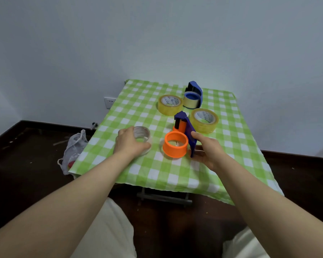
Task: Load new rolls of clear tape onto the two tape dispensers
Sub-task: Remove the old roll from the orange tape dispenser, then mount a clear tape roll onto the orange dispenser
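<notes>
My left hand (pixel 129 144) is wrapped around an almost used-up clear tape roll (pixel 142 134) lying on the green checked tablecloth (pixel 157 170). My right hand (pixel 207 149) grips the purple side plate of the near dispenser (pixel 188 131), whose bare orange spool (pixel 175 144) faces left. A second blue dispenser (pixel 193 95) stands at the back with a tape roll on its spool. Two full yellowish tape rolls lie flat: one (pixel 169 104) beside the blue dispenser, the other (pixel 204 120) to the right of the orange one.
The small table stands against a white wall, with its front edge near my knees. A white plastic bag (pixel 73 151) lies on the dark floor to the left of the table. A wall socket (pixel 109 102) is behind it.
</notes>
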{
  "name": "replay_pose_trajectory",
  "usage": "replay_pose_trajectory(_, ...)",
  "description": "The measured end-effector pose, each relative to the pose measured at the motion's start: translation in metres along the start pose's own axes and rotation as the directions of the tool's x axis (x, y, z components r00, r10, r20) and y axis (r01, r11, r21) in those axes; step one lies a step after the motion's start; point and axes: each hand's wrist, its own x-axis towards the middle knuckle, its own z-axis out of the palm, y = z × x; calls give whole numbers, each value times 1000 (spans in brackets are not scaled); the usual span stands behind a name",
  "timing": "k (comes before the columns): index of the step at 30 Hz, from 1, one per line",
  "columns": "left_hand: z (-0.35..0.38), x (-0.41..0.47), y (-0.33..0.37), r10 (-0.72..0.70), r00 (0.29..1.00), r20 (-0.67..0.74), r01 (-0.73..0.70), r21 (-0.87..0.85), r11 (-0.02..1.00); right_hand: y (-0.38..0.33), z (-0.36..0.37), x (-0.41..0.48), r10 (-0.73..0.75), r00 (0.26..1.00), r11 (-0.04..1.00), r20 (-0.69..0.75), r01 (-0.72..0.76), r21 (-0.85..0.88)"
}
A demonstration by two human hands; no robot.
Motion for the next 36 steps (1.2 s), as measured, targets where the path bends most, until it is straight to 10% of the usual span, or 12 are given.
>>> replay_pose_trajectory(9, 18, 7, 2, 101, 994, -31, -85, 334, 939, 0, -1, 6, 11, 1000, 1000, 16, -11, 2)
replay_pose_trajectory(13, 24, 0, 40, 232, 969, -86, -235, -30, 972, -7, -2, 8, 32, 997, 991, 66, -40, 126)
replay_pose_trajectory(20, 53, 1, 78, 13, 954, 299, 138, -480, 867, -8, -2, 13, 36, 986, 970, 161, -74, 234)
replay_pose_trajectory(26, 62, 13, 81, -83, 869, 488, 444, -695, 566, -11, -7, 24, -67, 971, 979, 230, 19, 203)
replay_pose_trajectory(31, 66, 32, 82, -169, 879, 446, 465, -728, 504, -29, -17, 50, -227, 974, 952, 27, 227, -204)
replay_pose_trajectory(36, 67, 48, 78, -229, 884, 406, 463, -701, 543, -53, -52, 86, -473, 876, 413, 91, 311, -856)
